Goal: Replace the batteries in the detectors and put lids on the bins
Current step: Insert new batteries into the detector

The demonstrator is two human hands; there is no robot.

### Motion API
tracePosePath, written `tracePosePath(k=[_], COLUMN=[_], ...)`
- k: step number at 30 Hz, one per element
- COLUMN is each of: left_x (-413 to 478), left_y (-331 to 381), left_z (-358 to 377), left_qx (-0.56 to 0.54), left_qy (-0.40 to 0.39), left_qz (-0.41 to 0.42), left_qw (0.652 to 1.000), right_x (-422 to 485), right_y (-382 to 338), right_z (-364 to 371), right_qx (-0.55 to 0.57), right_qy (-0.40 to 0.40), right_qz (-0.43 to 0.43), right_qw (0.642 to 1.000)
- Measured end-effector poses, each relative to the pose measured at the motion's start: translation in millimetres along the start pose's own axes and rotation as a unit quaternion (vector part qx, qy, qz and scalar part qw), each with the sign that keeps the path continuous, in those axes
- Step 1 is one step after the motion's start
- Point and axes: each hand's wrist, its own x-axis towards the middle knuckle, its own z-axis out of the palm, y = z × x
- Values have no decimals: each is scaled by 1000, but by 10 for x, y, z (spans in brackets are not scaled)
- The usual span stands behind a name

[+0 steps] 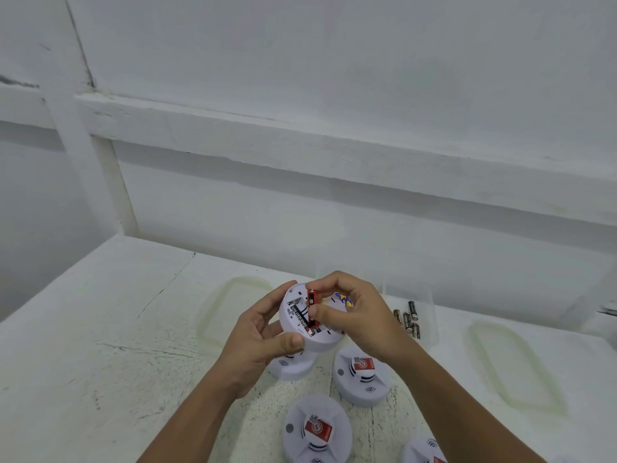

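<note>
My left hand grips a round white detector above the table, its open back turned up toward me. My right hand pinches a red and black battery at the detector's battery slot. Other white detectors lie face up on the table: one under my left hand, one under my right wrist, one nearer me and one at the bottom edge. A clear bin behind my right hand holds several dark batteries.
Two clear lids lie flat on the white table: one lid left of my hands, the other lid at the right. A white wall with a ledge rises behind the table. Another object is cut off at the right edge.
</note>
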Motion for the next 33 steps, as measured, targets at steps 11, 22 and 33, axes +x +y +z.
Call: tracePosePath(k=[11,22,33], left_x=[-25,-52,-27], left_y=[10,-67,-50], left_z=[57,84,86], left_qx=[3,-1,35], left_qy=[-5,0,-15], left_qz=[7,-8,2], left_qw=[1000,1000,999], right_x=[-30,-28,-8], right_y=[69,140,194], right_z=[-27,-30,-43], right_qx=[38,77,65], right_qy=[-47,-54,-38], right_qz=[31,41,55], right_qw=[998,995,996])
